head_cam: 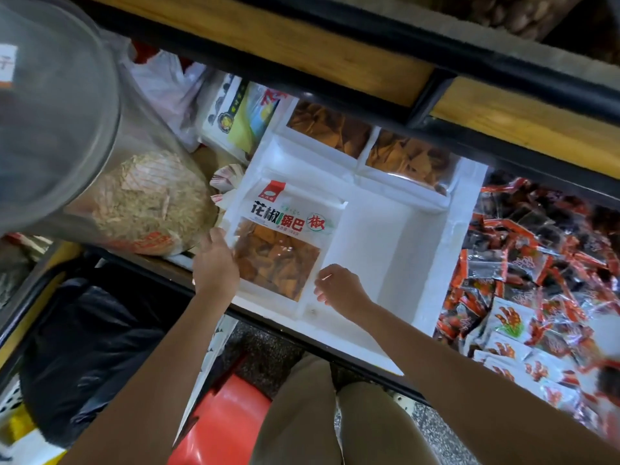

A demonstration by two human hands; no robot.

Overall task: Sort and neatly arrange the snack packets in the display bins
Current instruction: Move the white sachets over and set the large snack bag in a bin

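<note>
Snack packet lies between left hand and right hand.

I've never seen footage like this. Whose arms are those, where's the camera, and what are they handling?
There is no machine here. A person wears a camera on the head, looking down at their own arms. The left hand grips the left edge of a white snack packet with orange crisps showing through its window. The right hand meets its lower right corner; whether it grips is unclear. The packet is over a white bin, with similar packets at the back. Small red packets fill the next bin.
</note>
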